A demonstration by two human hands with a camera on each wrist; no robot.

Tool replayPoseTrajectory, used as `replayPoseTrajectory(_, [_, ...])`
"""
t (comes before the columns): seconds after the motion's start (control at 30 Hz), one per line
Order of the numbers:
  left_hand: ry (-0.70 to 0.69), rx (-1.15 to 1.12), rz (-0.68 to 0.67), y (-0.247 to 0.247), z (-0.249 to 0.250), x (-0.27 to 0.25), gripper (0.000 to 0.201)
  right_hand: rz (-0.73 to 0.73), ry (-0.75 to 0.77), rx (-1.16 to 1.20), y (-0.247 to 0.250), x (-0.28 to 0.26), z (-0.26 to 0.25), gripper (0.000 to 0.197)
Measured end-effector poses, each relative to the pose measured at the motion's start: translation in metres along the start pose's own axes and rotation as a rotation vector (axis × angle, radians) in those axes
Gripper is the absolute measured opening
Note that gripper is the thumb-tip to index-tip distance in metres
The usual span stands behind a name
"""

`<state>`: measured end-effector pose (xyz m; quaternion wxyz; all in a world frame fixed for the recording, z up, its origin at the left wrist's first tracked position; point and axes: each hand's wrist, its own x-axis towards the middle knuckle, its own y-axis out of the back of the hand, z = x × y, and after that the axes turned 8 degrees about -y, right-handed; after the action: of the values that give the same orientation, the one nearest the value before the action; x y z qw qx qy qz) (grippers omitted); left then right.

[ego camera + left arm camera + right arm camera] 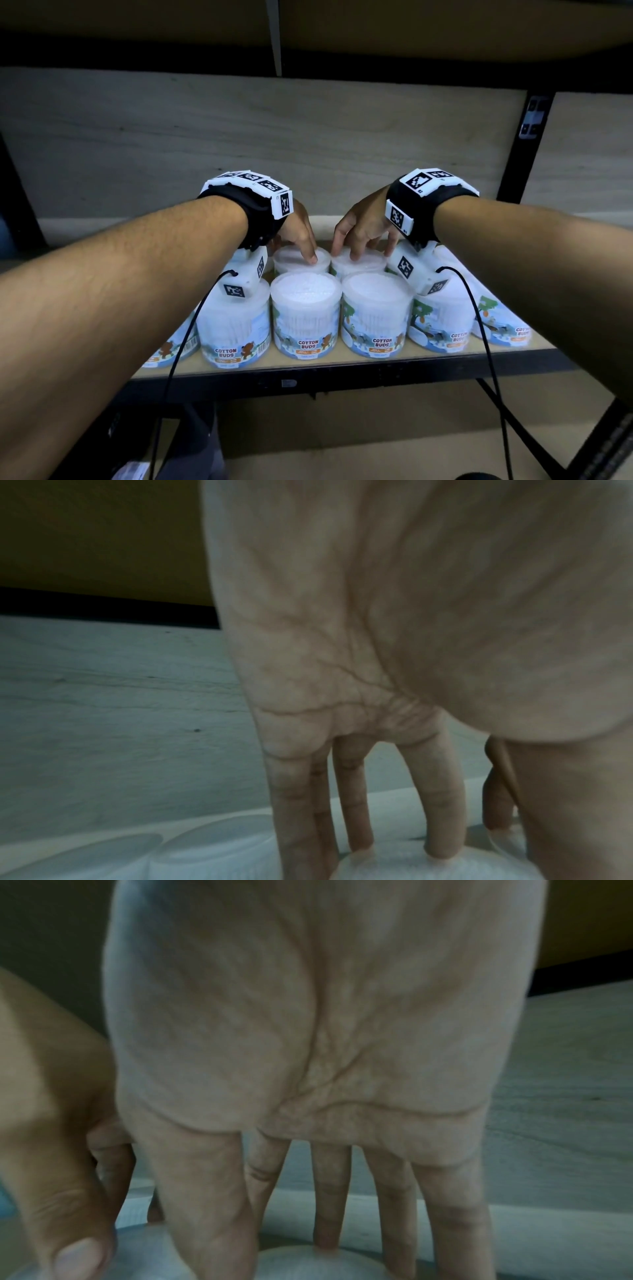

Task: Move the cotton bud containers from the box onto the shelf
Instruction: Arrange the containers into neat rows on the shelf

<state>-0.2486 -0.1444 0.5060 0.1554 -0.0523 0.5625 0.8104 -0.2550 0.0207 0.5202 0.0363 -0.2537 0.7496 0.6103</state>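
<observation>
Several clear cotton bud containers stand in two rows on the wooden shelf [342, 367]. My left hand [303, 251] reaches over the front row, and its straight fingers [443, 818] touch the lid of a back-row container [291, 263] [394, 867]. My right hand [359, 251] does the same on the neighbouring back-row container [368, 263] [308, 1264]; its fingertips [327, 1234] rest on the lid and the thumb [75, 1253] hangs at the lid's left side. The two hands are almost touching. Front-row containers [306, 318] [376, 323] stand just before them. No box is in view.
More containers flank the hands at left [236, 329] and right [440, 325] [503, 325]. A wood back panel [239, 144] closes the shelf, an upper shelf [376, 51] hangs overhead, and a black upright [527, 147] stands at right. Bare shelf board lies behind the containers.
</observation>
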Motion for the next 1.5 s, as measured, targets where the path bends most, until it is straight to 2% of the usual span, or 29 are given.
replayPoseTrajectory(0.27, [-0.016, 0.022, 0.017, 0.001, -0.006, -0.002, 0.047, 0.032, -0.018, -0.032, -0.002, -0.002, -0.005, 0.043])
replayPoseTrajectory(0.4, [-0.020, 0.054, 0.071, 0.009, -0.017, -0.009, 0.048, 0.122, -0.019, -0.054, 0.002, 0.000, -0.014, 0.037])
replayPoseTrajectory(0.8, [0.086, 0.180, 0.203, 0.057, -0.091, -0.054, 0.049, 0.212, 0.065, -0.104, 0.003, 0.018, -0.085, 0.031])
replayPoseTrajectory(1.0, [0.096, 0.240, 0.255, 0.073, -0.127, -0.072, 0.052, 0.214, 0.098, -0.094, -0.001, 0.034, -0.122, 0.037])
replayPoseTrajectory(1.23, [0.088, 0.345, 0.275, 0.077, -0.146, -0.073, 0.051, 0.218, 0.101, -0.112, -0.003, 0.054, -0.144, 0.041])
replayPoseTrajectory(1.4, [0.082, 0.430, 0.251, 0.077, -0.161, -0.060, 0.060, 0.323, 0.116, -0.228, -0.007, 0.064, -0.155, 0.053])
replayPoseTrajectory(1.5, [0.083, 0.462, 0.252, 0.075, -0.166, -0.053, 0.062, 0.335, 0.108, -0.256, -0.009, 0.071, -0.160, 0.059])
